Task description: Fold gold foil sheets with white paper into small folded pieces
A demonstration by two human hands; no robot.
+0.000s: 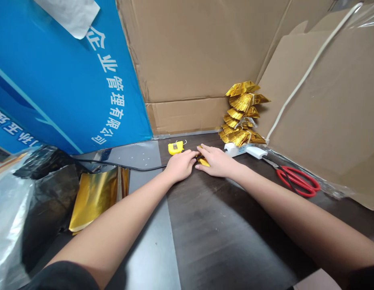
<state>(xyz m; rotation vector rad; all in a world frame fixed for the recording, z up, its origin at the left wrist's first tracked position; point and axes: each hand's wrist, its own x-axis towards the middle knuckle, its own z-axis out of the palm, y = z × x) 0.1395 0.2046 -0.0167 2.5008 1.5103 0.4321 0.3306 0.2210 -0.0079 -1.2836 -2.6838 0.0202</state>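
My left hand and my right hand meet on the dark tabletop. Between them is a small piece of gold foil paper, mostly covered by my fingers. The fingers of both hands are bent in and closed on it. Just behind my left hand lies a yellow tape measure. A black cable runs from the left and disappears beneath that hand. To the right of my right hand, folded gold foil paper fans are stacked against the cardboard.
A white power strip with a white plug sits beside red-handled scissors. At left, flat gold foil sheets lie by a black plastic bag. Cardboard and a blue printed panel stand behind.
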